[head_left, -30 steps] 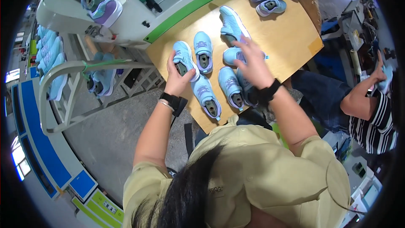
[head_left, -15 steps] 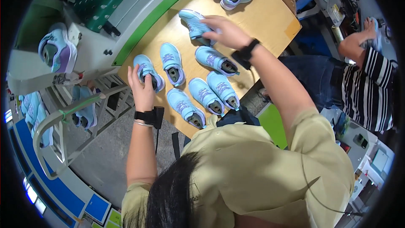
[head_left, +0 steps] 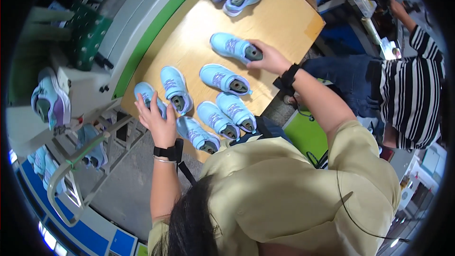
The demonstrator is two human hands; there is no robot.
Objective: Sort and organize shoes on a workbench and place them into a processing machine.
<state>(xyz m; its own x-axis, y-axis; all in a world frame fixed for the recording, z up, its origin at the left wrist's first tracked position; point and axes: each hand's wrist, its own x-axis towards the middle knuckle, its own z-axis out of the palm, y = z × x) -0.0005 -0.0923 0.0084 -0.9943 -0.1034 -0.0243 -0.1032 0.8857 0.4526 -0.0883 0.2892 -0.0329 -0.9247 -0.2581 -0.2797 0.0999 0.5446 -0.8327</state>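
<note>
My right hand [head_left: 269, 58] grips the heel of a light-blue sneaker [head_left: 227, 45], with the thumb and fingers on either side of its collar. The toe of that shoe points left, and a dark insert shows in its opening. With fingers spread, my left hand [head_left: 159, 122] is over the leftmost sneaker [head_left: 143, 91] and partly hides it; whether it touches the shoe I cannot tell. Between my hands and nearer me stand several matching sneakers, among them a sneaker [head_left: 173, 85] beside my left hand and a sneaker [head_left: 220, 77] below the held one.
The sneakers stand on a wooden tabletop [head_left: 180, 33] bordered by a green-edged machine rail [head_left: 142, 54]. More shoes [head_left: 242, 1] lie at the far end. Another shoe [head_left: 50, 99] sits on the machine at left, above a metal rack [head_left: 66, 180]. A person in a striped shirt [head_left: 410, 99] works at right.
My right hand has turned the far sneaker, so its toe points left, and holds its heel. My left hand's fingers have spread and shifted off the shoe's opening. The whole view has shifted slightly.
</note>
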